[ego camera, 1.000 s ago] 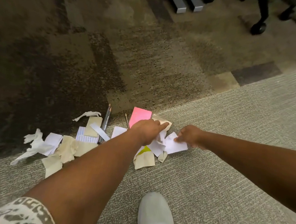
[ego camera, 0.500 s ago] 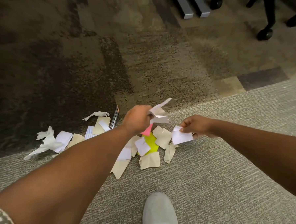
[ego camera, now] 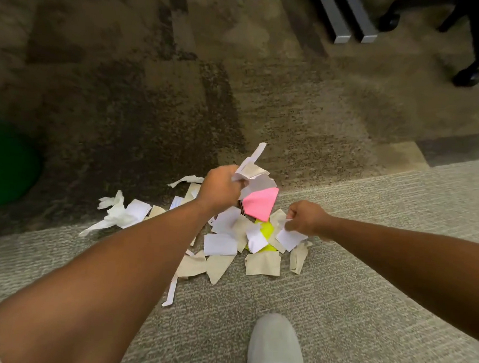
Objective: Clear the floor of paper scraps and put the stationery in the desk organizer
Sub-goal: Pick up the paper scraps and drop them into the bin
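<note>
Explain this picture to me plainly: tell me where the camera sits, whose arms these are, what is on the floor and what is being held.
The camera is worn on a person's head and looks down at the person's own arms. There is no machine. The left hand grips a bunch of paper scraps. The right hand pinches a white scrap. On the carpet lies a heap of torn white and tan pieces, with a pink sticky pad and a yellow-green note partly buried among them. The person's pale shoe shows at the bottom.
</note>
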Motion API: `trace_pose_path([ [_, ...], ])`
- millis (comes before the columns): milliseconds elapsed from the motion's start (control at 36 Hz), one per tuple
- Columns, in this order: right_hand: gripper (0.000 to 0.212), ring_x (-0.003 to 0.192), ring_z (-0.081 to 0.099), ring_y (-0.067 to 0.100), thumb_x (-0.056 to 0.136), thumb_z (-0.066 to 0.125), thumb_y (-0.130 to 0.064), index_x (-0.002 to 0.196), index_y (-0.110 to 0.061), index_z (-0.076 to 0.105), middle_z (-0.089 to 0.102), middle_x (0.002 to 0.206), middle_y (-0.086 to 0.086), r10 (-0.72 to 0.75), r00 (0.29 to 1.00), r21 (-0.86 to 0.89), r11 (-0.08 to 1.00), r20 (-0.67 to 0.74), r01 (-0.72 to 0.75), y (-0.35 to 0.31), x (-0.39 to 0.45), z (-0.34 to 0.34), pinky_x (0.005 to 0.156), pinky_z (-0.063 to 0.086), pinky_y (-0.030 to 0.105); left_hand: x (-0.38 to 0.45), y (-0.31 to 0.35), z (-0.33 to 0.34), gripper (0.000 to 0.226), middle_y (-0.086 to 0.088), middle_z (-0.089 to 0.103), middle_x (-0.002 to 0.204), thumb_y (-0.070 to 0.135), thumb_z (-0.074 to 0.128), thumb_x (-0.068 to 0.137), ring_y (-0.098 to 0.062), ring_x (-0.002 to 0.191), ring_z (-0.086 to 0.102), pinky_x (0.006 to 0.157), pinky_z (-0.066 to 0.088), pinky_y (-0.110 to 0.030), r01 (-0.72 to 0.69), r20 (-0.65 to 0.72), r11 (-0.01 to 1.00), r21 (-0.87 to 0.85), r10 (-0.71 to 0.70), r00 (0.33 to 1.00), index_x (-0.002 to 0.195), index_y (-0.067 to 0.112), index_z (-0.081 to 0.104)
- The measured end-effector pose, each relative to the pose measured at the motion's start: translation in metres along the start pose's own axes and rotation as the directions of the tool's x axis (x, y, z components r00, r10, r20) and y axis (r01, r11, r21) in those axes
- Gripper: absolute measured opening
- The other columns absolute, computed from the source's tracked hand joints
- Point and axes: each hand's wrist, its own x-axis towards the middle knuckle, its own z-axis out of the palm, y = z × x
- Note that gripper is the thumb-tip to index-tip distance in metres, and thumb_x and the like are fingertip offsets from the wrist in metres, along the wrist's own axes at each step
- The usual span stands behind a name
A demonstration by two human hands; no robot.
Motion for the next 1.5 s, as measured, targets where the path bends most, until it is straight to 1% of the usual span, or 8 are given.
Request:
trace_pose_path([
  [361, 0.023, 0.096, 0.063, 0.027, 0.075, 0.07, -0.023, 0.071, -0.024, 0.047, 0.067, 0.099, 0.006, -0.056, 0.998, -0.28, 0.958, 0.042, 0.065, -0.007, -0.008, 0.016, 0.068, 0.044, 0.028, -0.01, -0.011, -0.023, 0.022, -0.01, 0.071, 0.101, 0.023, 0.06, 0.095, -0.028, 0.093, 0.064, 0.071, 0.049, -0.033, 0.02, -0.044, 0.999, -0.029, -0.021, 0.999, 0.108, 0.01, 0.071],
  [611, 0.022, 0.066, 0.051, 0.017, 0.078, 0.072, -0.003, 0.09, -0.016, 0.059, 0.057, 0.079, 0.005, 0.007, 0.997, 0.111, 0.994, 0.08, -0.016, -0.016, 0.003, -0.029, 0.051, 0.035, 0.022, -0.02, -0.021, -0.032, 0.021, -0.006, 0.07, 0.096, 0.024, 0.062, 0.094, -0.024, 0.087, 0.063, 0.067, 0.047, -0.03, 0.032, -0.063, 0.999, -0.043, -0.034, 0.997, 0.108, 0.013, 0.071],
  [722, 0.028, 0.078, 0.06, 0.027, 0.084, 0.066, 0.001, 0.107, -0.013, 0.059, 0.063, 0.092, 0.016, 0.028, 0.979, 0.237, 0.969, 0.202, -0.076, -0.023, 0.007, -0.052, 0.061, 0.044, 0.031, -0.024, -0.024, -0.041, 0.018, -0.002, 0.065, 0.087, 0.025, 0.062, 0.093, -0.021, 0.081, 0.06, 0.063, 0.041, -0.026, 0.043, -0.073, 0.996, -0.073, -0.049, 0.996, 0.102, 0.013, 0.071],
  [889, 0.016, 0.086, 0.06, 0.028, 0.089, 0.058, 0.001, 0.101, -0.008, 0.065, 0.066, 0.096, 0.016, -0.06, 0.956, 0.226, 0.974, 0.289, -0.007, -0.058, 0.003, -0.086, 0.075, 0.043, 0.036, -0.033, -0.025, -0.064, 0.018, -0.001, 0.064, 0.085, 0.026, 0.061, 0.095, -0.016, 0.077, 0.056, 0.056, 0.037, -0.019, 0.04, -0.125, 0.989, -0.143, -0.058, 0.99, 0.098, 0.01, 0.07],
  [1056, 0.016, 0.056, 0.067, 0.006, 0.092, 0.056, 0.004, 0.099, -0.008, 0.063, 0.067, 0.081, 0.006, -0.181, 0.958, 0.271, 0.956, 0.222, 0.117, -0.125, 0.003, -0.102, 0.047, 0.049, 0.017, -0.041, -0.031, -0.098, 0.022, -0.009, 0.07, 0.094, 0.025, 0.059, 0.095, -0.026, 0.089, 0.065, 0.071, 0.053, -0.035, 0.039, -0.218, 0.989, -0.142, -0.07, 0.973, 0.103, 0.008, 0.071],
  [1194, 0.014, 0.086, 0.065, 0.023, 0.091, 0.061, -0.002, 0.097, -0.014, 0.065, 0.068, 0.098, 0.013, -0.253, 0.951, 0.297, 0.935, 0.175, 0.194, -0.188, 0.004, -0.1, 0.078, 0.053, 0.036, -0.051, -0.037, -0.133, 0.027, -0.011, 0.07, 0.109, 0.025, 0.059, 0.097, -0.027, 0.1, 0.065, 0.086, 0.056, -0.039, 0.043, -0.33, 0.988, -0.145, -0.09, 0.94, 0.116, 0.009, 0.069],
  [1389, 0.027, 0.086, 0.066, 0.019, 0.091, 0.065, -0.01, 0.117, -0.006, 0.059, 0.065, 0.097, 0.008, -0.302, 0.953, 0.385, 0.885, 0.04, 0.264, -0.275, -0.011, -0.089, 0.064, 0.055, 0.028, -0.07, -0.048, -0.188, 0.026, -0.007, 0.067, 0.12, 0.025, 0.059, 0.097, -0.023, 0.107, 0.064, 0.089, 0.056, -0.036, 0.044, -0.5, 0.984, -0.174, -0.127, 0.857, 0.121, 0.014, 0.065],
  [1500, 0.043, 0.092, 0.068, 0.025, 0.091, 0.066, -0.014, 0.129, 0.001, 0.051, 0.065, 0.11, 0.014, -0.322, 0.946, 0.469, 0.833, -0.022, 0.295, -0.324, -0.019, -0.079, 0.066, 0.06, 0.033, -0.08, -0.057, -0.224, 0.024, -0.008, 0.069, 0.111, 0.026, 0.058, 0.097, -0.022, 0.096, 0.063, 0.072, 0.048, -0.03, 0.057, -0.614, 0.989, -0.136, -0.129, 0.779, 0.114, 0.012, 0.067],
])
